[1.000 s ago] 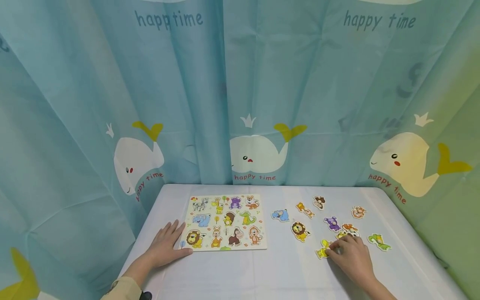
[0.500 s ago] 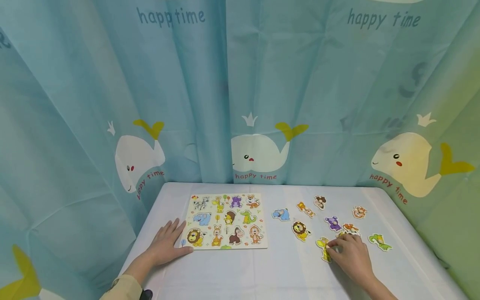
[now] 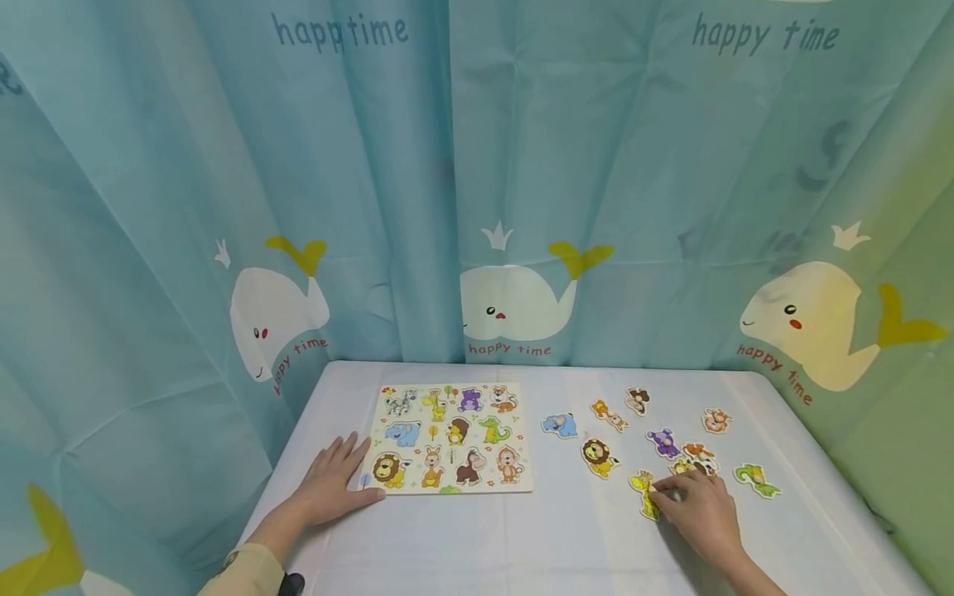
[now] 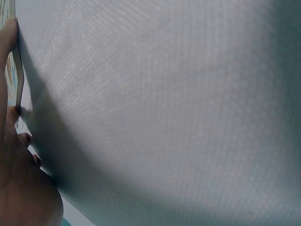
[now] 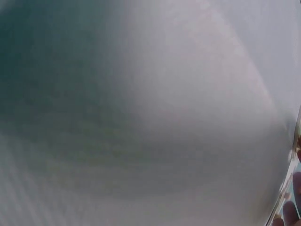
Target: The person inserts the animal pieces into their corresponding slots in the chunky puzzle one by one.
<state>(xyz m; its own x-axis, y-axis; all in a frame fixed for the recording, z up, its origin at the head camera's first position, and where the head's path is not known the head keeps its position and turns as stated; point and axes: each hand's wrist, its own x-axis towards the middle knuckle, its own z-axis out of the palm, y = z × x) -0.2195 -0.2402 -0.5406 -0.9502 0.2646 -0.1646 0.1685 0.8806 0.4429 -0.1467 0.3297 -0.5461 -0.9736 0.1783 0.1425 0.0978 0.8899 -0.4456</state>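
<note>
Item: yellow giraffe piece, lower right of the head view, flat on the counter. I read its long axis as running from upper left to lower right of the frame, slightly off vertical.

Right hand: directly to the right of the piece, fingers curled onto its right edge. I judge that they pinch it, though the contact itself is too small to confirm. This hand is by far the nearer; the piece lies just left of its fingertips.

Left hand: lower left of the frame, flat with fingers spread and straight, the thumb touching the near left corner of the puzzle board. It grips nothing.

Board to piece: the board lies well to the left of the giraffe piece, with the lion piece between and slightly above.

Wrist views: only blurred counter cloth; nothing usable.
</note>
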